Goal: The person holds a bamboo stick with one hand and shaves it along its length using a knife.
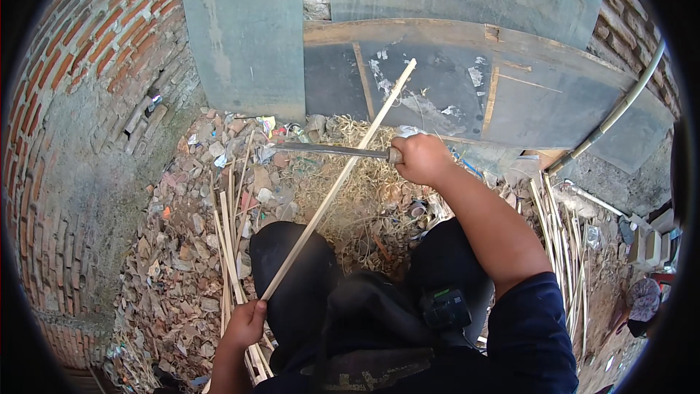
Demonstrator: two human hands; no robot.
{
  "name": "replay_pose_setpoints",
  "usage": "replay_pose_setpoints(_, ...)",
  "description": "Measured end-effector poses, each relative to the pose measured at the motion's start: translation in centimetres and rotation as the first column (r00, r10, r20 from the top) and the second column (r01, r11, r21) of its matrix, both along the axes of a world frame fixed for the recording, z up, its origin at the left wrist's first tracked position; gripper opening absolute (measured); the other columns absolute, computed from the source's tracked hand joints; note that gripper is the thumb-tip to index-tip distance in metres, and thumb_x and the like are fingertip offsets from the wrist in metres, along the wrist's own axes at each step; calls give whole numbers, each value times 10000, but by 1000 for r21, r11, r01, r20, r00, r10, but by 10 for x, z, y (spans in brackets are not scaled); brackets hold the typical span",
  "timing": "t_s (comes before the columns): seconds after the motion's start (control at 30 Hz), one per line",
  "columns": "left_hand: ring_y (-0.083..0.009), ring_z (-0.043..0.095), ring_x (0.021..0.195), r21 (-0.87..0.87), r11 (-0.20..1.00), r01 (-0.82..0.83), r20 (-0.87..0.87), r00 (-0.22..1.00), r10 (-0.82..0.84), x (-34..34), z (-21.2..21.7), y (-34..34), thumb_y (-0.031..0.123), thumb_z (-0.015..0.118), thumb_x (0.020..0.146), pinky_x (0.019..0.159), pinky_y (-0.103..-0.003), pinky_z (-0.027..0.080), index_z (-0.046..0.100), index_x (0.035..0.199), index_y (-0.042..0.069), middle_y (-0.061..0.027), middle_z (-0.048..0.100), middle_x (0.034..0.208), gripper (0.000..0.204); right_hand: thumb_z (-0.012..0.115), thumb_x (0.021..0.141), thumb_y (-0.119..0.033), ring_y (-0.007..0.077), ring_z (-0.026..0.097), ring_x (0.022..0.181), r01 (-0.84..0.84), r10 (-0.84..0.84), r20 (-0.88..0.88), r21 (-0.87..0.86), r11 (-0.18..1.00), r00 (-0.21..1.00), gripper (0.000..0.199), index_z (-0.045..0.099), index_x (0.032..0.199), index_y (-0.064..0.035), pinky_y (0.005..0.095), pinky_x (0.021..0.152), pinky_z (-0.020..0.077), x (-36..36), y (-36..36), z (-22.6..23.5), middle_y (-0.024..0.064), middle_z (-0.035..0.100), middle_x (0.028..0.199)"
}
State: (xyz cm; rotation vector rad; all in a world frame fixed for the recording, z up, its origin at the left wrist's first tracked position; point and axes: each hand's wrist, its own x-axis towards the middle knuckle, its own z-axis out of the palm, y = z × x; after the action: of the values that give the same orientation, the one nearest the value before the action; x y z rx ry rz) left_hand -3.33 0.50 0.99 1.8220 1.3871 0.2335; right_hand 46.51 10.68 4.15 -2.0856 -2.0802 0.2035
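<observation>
A long pale strip of split bamboo or wood (332, 193) slants up from lower left to upper right across my lap. My left hand (246, 321) is closed round its lower end. In my right hand (424, 159) is the handle of a long knife (328, 149), its blade pointing left. The blade crosses the strip a little above its middle, and I cannot tell whether the two touch. Thin curled shavings (350, 182) lie on the ground beneath.
Pale strips (232, 248) lie beside my left leg, and another bundle (561, 248) at the right. Rubble and dry leaves (175, 263) cover the ground. Grey panels (244, 44) stand ahead; a brick wall (80, 175) rises at left. A bamboo pole (612, 117) leans at right.
</observation>
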Motion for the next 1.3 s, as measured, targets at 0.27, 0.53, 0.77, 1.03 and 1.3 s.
replay_pose_setpoints(0.27,-385,588,551,154,988,5,-103,995,11,1,-5,-9,398,480,1054,548,-440,450,582,775,-17,-207,560,601,510,646,840,-201,329,714,797,-109,107,50,26,994,993,155,654,972,-120,468,716,566,-18,-7,21,121,718,838)
replay_pose_setpoints(0.53,-420,597,569,115,993,-14,-88,996,25,5,4,-6,406,481,1052,546,-463,444,565,760,-10,-221,552,600,516,613,866,-189,337,710,820,-83,77,153,31,996,985,157,648,987,-94,464,734,568,-21,-4,20,157,712,849)
replay_pose_setpoints(0.77,-478,587,610,251,968,0,-166,985,43,13,-3,-10,354,521,1039,547,-485,442,555,761,1,-247,564,630,451,634,844,-179,344,713,822,93,-101,90,90,992,991,177,642,1000,-94,471,726,569,9,8,7,142,717,853)
replay_pose_setpoints(1.03,-492,581,609,242,970,-1,-157,987,40,12,1,-16,311,540,1026,536,-513,435,515,756,12,-253,563,625,404,640,836,-169,329,716,832,-195,176,193,84,977,965,176,643,1001,-105,461,733,571,-16,-7,15,130,718,858)
replay_pose_setpoints(1.3,-449,573,583,311,948,64,-234,972,12,20,7,-10,317,517,1032,535,-466,430,492,752,9,-225,530,606,417,655,797,-187,383,692,815,227,-237,38,175,958,971,193,646,970,-102,512,746,558,52,-2,-20,170,704,850)
